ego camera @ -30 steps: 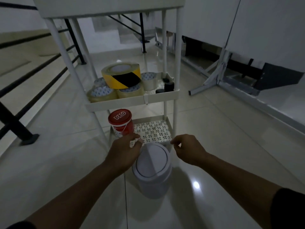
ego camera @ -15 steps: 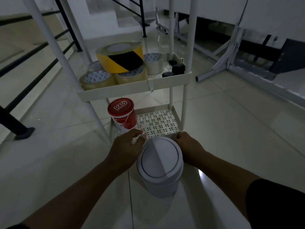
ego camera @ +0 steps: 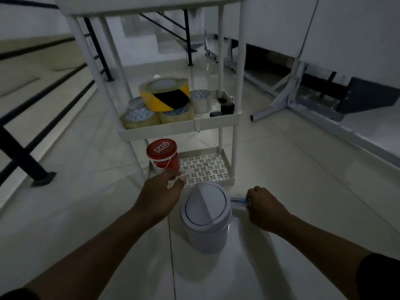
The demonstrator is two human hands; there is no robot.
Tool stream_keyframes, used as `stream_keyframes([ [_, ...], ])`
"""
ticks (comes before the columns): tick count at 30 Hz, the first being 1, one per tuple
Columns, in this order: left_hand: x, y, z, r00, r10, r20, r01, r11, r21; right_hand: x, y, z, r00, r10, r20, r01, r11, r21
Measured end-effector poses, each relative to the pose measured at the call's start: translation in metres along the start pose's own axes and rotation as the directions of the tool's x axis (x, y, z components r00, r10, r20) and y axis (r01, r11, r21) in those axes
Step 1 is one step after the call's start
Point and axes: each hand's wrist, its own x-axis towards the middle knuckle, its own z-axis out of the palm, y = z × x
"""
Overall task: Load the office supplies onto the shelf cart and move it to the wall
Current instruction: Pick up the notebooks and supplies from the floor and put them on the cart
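Fingers of the left hand, at centre frame, are curled in and pinched on a small pale scrap whose nature is too blurred to make out; the hand hangs just in front of the bottom tray of the shelf cart, near the red tub, touching neither as far as can be seen. The right hand, right of centre, is closed in a loose fist around a thin clear-and-blue object, perhaps a pen, though it is too dim to say; its free end points toward the white swing-lid bin, which stands on the tiled floor between the 2 hands, just in front of the cart.

On the cart's middle tray, at upper centre, lie several clear tape rolls with a yellow-and-black hazard tape roll resting on top of them, and a few small dark items at the tray's right end that cannot be identified. The red tub sits at the left of the bottom tray; the perforated right part is bare. The cart's top tray is cut off by the upper edge of the frame. Both forearms run out of the lower corners, and a dark sleeve shows at lower right. Black railing crosses the left side.
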Motion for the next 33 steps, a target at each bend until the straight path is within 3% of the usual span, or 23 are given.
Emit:
stream_keyframes([
  [8, -0.038, 0.052, -0.038, 0.994, 0.067, -0.086, -0.069, 0.997, -0.021, -0.066, 0.007, -0.075, 0.98, 0.059, -0.191, -0.04, 0.994, 0.101],
  [14, -0.053, 0.096, -0.076, 0.98, 0.143, -0.14, -0.147, 0.989, -0.024, -0.1, -0.026, -0.145, 0.916, 0.067, -0.394, 0.064, 0.948, 0.311],
  [18, -0.051, 0.126, -0.104, 0.968, 0.182, -0.172, -0.185, 0.983, -0.003, -0.103, -0.058, -0.202, 0.847, 0.049, -0.529, 0.157, 0.929, 0.337],
  [23, -0.033, 0.159, -0.14, 0.935, 0.277, -0.22, -0.264, 0.961, 0.087, -0.091, -0.102, -0.273, 0.733, 0.004, -0.68, 0.299, 0.896, 0.328],
  [26, -0.018, 0.182, -0.16, 0.907, 0.373, -0.196, -0.326, 0.916, 0.234, -0.079, -0.127, -0.312, 0.676, -0.028, -0.736, 0.343, 0.896, 0.281],
  [29, 0.001, 0.201, -0.18, 0.858, 0.476, -0.193, -0.382, 0.842, 0.38, -0.058, -0.152, -0.349, 0.656, -0.065, -0.752, 0.398, 0.877, 0.271],
  [33, 0.027, 0.217, -0.197, 0.796, 0.557, -0.236, -0.384, 0.767, 0.513, -0.011, -0.183, -0.398, 0.648, -0.081, -0.757, 0.345, 0.918, 0.197],
])
